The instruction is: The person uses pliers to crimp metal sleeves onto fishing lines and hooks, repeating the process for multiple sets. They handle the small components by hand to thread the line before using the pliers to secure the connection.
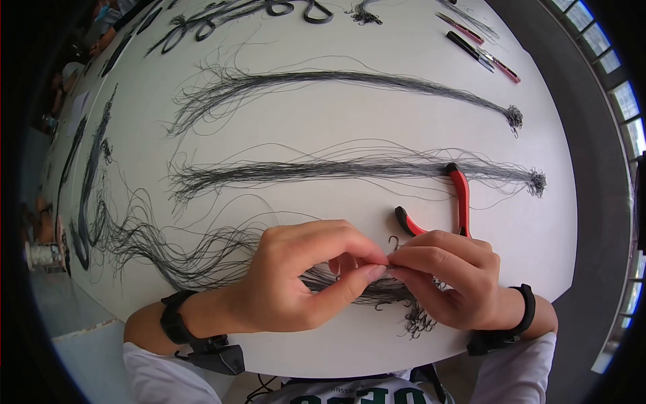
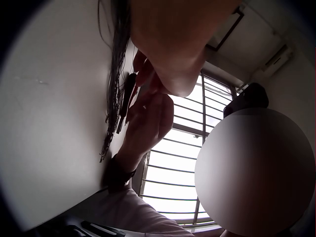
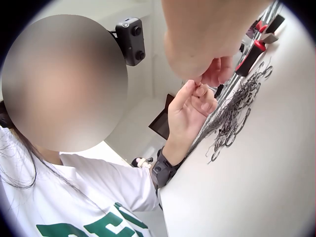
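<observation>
My left hand and right hand meet fingertip to fingertip over the near part of the table. Between them they pinch a small fish hook, whose bent end shows above the fingertips; the rest of it is hidden. Under the hands lies a bundle of dark fishing line, with a cluster of hooks at its right end. Those hooks also show in the right wrist view. Just beyond the right hand lie red-and-black pliers, their handles spread and their head hidden behind that hand.
Two more long bundles, a nearer one and a farther one, stretch across the white table. Cutters with dark handles and red-handled tools lie at the far right. Looped dark strands lie at the back; a spool stands at left.
</observation>
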The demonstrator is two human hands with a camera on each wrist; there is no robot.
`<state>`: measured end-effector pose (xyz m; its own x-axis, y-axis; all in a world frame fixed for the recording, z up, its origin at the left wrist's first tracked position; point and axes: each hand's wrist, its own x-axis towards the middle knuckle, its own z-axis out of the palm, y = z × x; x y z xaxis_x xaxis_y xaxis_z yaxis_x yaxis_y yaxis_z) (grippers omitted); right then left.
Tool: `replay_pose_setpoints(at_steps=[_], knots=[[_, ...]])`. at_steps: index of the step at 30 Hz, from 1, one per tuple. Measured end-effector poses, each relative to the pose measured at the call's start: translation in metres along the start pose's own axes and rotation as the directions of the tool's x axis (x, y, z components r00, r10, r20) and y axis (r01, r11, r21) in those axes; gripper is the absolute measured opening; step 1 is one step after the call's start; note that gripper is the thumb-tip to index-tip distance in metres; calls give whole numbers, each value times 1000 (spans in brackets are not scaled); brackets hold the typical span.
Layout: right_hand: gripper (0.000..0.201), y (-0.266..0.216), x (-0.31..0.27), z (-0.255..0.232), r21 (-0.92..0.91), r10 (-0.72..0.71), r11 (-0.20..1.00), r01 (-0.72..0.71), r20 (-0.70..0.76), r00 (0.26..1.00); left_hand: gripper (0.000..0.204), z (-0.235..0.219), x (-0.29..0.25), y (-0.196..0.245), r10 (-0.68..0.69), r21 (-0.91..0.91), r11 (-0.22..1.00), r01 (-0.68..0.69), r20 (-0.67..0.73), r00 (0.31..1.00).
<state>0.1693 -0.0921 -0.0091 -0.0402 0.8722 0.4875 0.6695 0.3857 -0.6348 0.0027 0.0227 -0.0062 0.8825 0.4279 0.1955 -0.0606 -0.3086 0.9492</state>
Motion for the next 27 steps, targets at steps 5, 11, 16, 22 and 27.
replay_pose_setpoints(at_steps=[5,11,16,22,27], knots=[[16,-5,0,-6,145,177,970,-194,122,977,6,0,0,-1,3,12,1000,-2,-7,1000],[12,-6,0,-9,390,361,812,-433,248,899,4,0,0,-3,2,-29,1000,-2,-11,1000],[9,-8,4,-17,488,486,575,-657,442,754,4,0,0,-6,26,-71,997,-24,28,999],[10,-3,4,-18,509,484,585,-631,406,775,4,3,-2,-4,-64,-188,980,60,-12,998],[9,-14,14,-28,477,388,744,-467,261,884,10,-6,-2,7,-15,-89,996,32,187,982]])
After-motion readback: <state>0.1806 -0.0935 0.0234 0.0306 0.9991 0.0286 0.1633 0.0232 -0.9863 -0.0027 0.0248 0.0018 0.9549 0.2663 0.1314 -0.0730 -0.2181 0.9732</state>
